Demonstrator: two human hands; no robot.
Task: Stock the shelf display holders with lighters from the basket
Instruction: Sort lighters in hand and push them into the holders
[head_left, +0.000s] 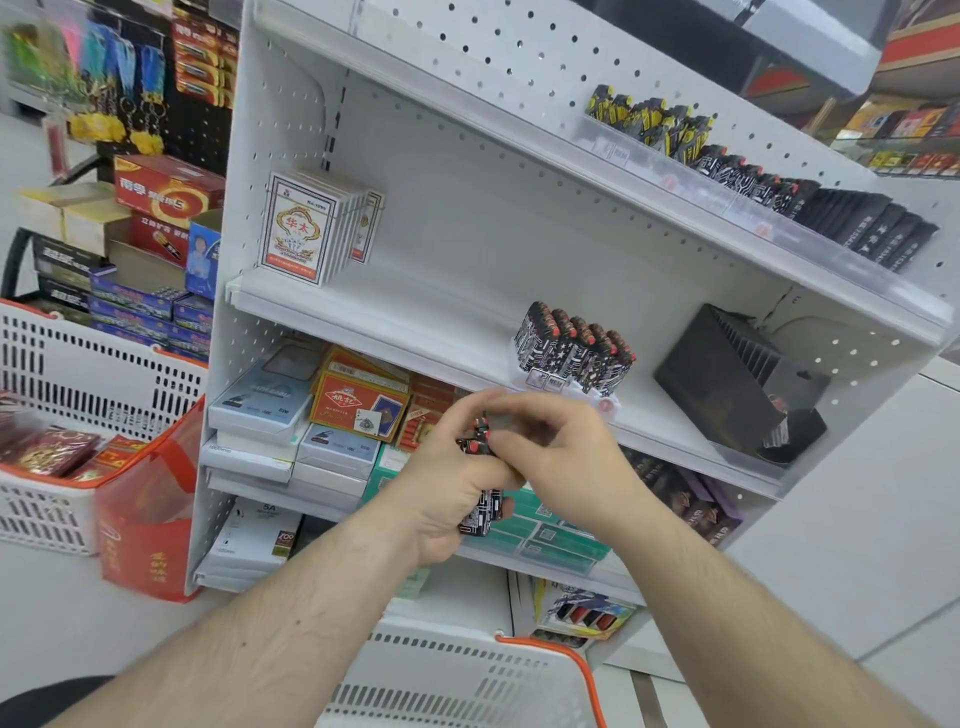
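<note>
Gripping a bunch of lighters (480, 506) upright in my left hand (441, 488), I pinch the top one with my right hand (550, 447). Their long axes run roughly vertical. Up and slightly right of my hands, nearer my right, stands the clear holder (597, 397) on the middle shelf (415, 322), partly filled with a row of matching lighters. Below my wrists sits the white basket (467, 675); I can't see what's in it.

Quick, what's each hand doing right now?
Left hand: gripping a bunch of black-and-red patterned lighters.
Right hand: fingers curled, pinching one lighter at the top of that bunch.
</note>
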